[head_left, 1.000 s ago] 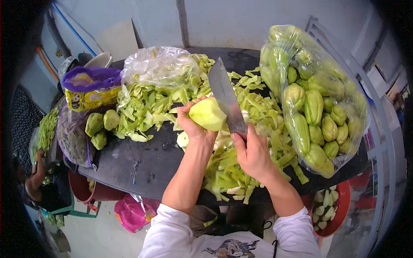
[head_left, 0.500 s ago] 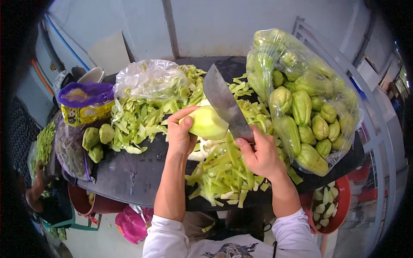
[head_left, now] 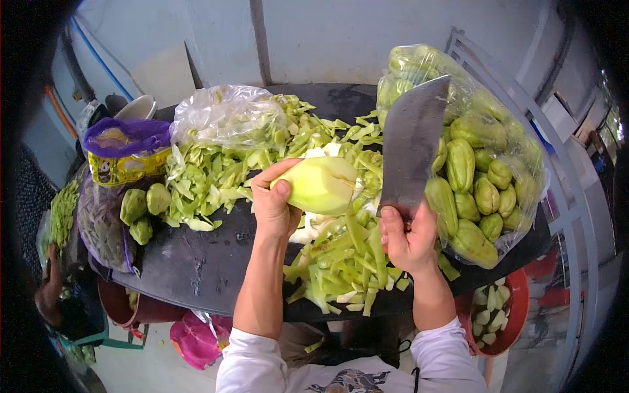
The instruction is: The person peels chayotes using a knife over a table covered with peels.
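Observation:
A peeled pale green chayote [head_left: 322,186] is held in my left hand [head_left: 274,200], its fingers wrapped round the left end. My right hand [head_left: 410,237] is closed round the handle of a broad knife [head_left: 414,144], whose blade points up and stands apart from the chayote. Below and behind my hands lies a heap of green peelings [head_left: 341,259] on the dark table [head_left: 190,268]. To the right of the knife, a clear plastic bag [head_left: 485,173] is full of unpeeled chayotes.
A crumpled clear bag [head_left: 226,118] rests on peelings at the back left. Several unpeeled chayotes [head_left: 134,206] lie beside a purple net bag [head_left: 108,226]. Under the table's right edge, a red bucket [head_left: 519,308] holds pale pieces. Another person's arm [head_left: 49,291] shows far left.
The knife has come away from the chayote, moving right and turning more upright with my right hand. My left hand still holds the chayote, now lower and slightly left of its earliest position.

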`<control>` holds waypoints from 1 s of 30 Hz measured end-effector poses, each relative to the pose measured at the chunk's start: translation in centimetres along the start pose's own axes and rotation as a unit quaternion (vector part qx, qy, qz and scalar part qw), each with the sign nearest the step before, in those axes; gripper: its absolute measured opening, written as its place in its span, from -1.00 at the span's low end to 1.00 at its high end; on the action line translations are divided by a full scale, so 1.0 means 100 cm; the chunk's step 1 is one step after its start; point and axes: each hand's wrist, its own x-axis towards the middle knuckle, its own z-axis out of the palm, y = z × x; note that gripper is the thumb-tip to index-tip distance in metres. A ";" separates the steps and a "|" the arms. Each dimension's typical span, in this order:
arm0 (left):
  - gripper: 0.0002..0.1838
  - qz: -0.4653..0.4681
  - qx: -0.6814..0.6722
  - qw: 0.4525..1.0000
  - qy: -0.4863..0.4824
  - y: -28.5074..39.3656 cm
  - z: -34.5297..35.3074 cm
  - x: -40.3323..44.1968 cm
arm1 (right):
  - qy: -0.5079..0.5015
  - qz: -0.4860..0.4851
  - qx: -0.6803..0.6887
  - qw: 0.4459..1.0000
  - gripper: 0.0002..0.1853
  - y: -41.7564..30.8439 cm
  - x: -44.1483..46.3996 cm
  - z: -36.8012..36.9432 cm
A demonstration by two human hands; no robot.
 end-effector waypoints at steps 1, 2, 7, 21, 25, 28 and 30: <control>-0.14 -0.001 -0.001 1.000 0.000 0.000 0.000 0.000 | -0.017 0.001 -0.016 1.000 -0.79 0.001 0.000 0.000; -0.14 0.002 0.004 1.000 -0.009 0.001 0.001 0.000 | -0.017 0.002 -0.017 1.000 -0.79 0.002 -0.001 0.001; -0.17 0.010 0.004 0.999 -0.035 0.000 0.008 -0.002 | -0.071 -0.063 -0.102 0.990 -0.76 -0.001 0.004 0.009; -0.25 -0.006 -0.054 0.999 -0.004 0.001 0.015 -0.004 | -0.033 -0.030 0.008 0.999 -0.82 0.001 -0.003 0.003; -0.25 -0.006 -0.059 0.998 0.000 -0.002 0.014 -0.005 | 0.004 0.008 0.067 0.998 -0.83 -0.001 -0.005 0.005; -0.25 -0.011 -0.066 0.998 -0.004 -0.002 0.018 -0.006 | -0.062 -0.077 -0.151 0.984 -0.80 0.000 0.003 0.008; -0.25 -0.023 -0.056 0.998 -0.008 -0.003 0.015 -0.005 | -0.061 -0.064 -0.108 0.990 -0.78 -0.002 0.005 0.010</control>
